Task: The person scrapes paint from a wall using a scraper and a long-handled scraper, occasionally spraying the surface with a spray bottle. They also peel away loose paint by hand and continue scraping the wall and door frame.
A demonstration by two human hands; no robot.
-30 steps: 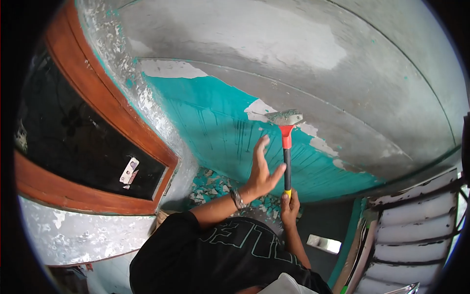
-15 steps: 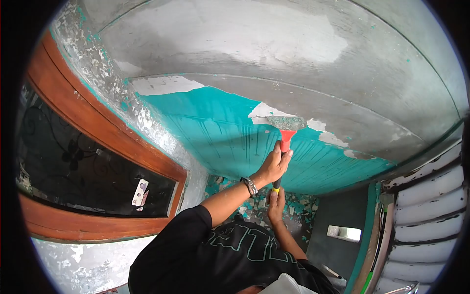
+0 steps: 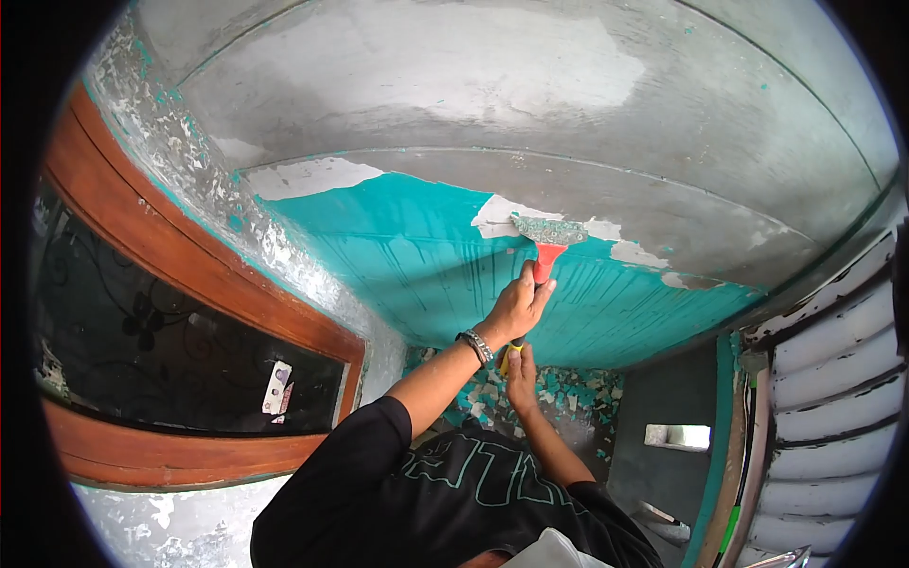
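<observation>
A long-handled scraper [image 3: 549, 248] has a red neck, a wide blade speckled with residue, and a black and yellow handle. Its blade lies against the wall where the teal paint [image 3: 417, 232] meets a bare pale patch [image 3: 502, 214]. My left hand [image 3: 516, 305], with a bracelet at the wrist, is wrapped round the handle just below the red neck. Lower down, my right hand [image 3: 520, 381] holds the handle's yellow end. Some of its fingers are hidden.
To the left is a wooden frame [image 3: 189, 256] round dark glass. Paint flakes [image 3: 592, 398] litter the floor below. At the right are a dark panel with a rectangular opening [image 3: 677, 436], a brush-like tool [image 3: 663, 514] and whitish slats [image 3: 833, 388]. Bare grey wall [image 3: 720, 123] rises above.
The whole view has shifted slightly. The scraper and both hands sit a little further left in the picture, and the handle is tilted more. Both hands keep their hold.
</observation>
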